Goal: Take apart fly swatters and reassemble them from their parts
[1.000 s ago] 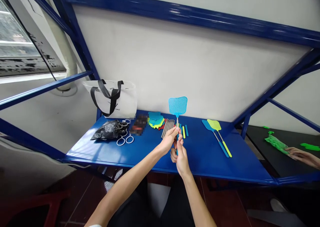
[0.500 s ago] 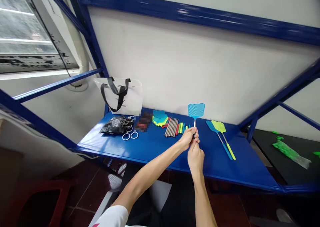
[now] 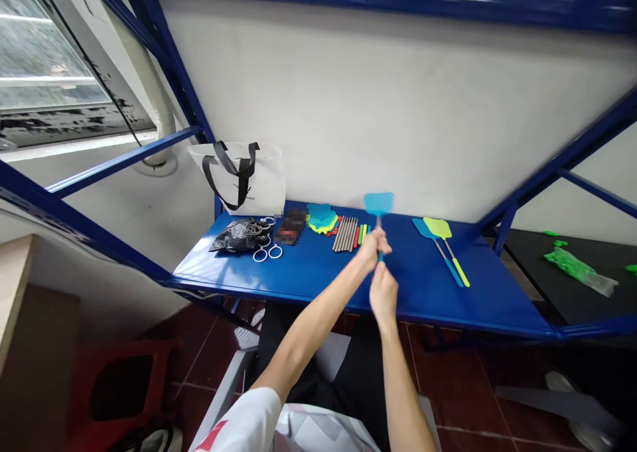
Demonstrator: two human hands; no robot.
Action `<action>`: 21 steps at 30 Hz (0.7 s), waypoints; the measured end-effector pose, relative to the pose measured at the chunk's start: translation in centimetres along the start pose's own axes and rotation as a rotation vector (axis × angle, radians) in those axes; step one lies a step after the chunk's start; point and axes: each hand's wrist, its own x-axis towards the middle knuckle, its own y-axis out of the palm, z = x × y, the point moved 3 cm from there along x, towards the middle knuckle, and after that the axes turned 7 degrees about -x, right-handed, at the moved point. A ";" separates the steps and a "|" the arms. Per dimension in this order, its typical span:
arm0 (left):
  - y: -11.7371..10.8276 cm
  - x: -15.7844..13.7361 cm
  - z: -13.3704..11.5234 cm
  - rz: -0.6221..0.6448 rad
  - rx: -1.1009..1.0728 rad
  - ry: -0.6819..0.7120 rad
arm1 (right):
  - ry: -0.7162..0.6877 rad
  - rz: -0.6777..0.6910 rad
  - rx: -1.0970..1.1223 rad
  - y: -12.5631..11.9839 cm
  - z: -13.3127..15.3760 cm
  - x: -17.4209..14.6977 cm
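Note:
A blue fly swatter [image 3: 379,203] stands roughly upright over the blue table, its head slightly blurred. My left hand [image 3: 372,247] is closed around its shaft below the head. Just beneath, my right hand [image 3: 383,293] is closed on the lower end, where a bit of blue handle shows between the two hands. To the right lie a blue fly swatter [image 3: 424,228] and a yellow-green fly swatter [image 3: 437,227], side by side. Left of my hands are several metal rods [image 3: 345,233], short coloured handles [image 3: 363,233] and stacked blue and yellow-green swatter heads [image 3: 322,216].
A white bag [image 3: 261,183] with black straps stands at the table's back left. Before it lie a black plastic bag [image 3: 236,235] and white rings [image 3: 260,255]. Blue metal framing [image 3: 169,74] surrounds the table [image 3: 308,276]. A green packet [image 3: 577,269] lies on a dark surface at right.
My hands have moved slightly apart along the swatter, baring some blue handle between them. The view has tipped downward, showing more of the lap and floor.

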 end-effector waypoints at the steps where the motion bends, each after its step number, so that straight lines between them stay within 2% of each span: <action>1: 0.0 0.4 -1.5 -0.011 -0.010 0.035 | -0.001 0.000 0.058 0.4 0.5 -1.5; 2: -0.2 0.8 -2.9 -0.010 -0.009 0.056 | -0.002 0.009 0.134 0.8 0.9 -2.9; 4: -0.7 1.0 -5.0 0.112 0.084 0.038 | 0.047 0.022 0.222 1.3 1.0 -4.6; 6: -2.2 0.4 -6.1 0.166 0.152 0.069 | 0.047 -0.001 0.204 0.9 0.4 -4.0; 9: -5.5 -1.0 -6.6 0.104 0.220 0.165 | 0.040 -0.015 0.053 -1.0 -1.2 1.4; 11: -7.4 -1.7 -6.8 0.064 0.267 0.174 | 0.095 0.029 -0.161 -2.3 -2.6 6.4; 15: -9.1 -2.0 -7.8 0.104 0.306 0.160 | 0.196 0.121 -0.550 -3.2 -4.3 14.0; 18: -9.0 -1.8 -8.3 0.177 0.329 0.118 | 0.102 0.198 -0.676 -1.8 -4.2 16.1; 21: -8.8 -1.3 -8.3 0.206 0.363 0.079 | -0.003 0.179 -0.667 -0.3 -3.9 15.8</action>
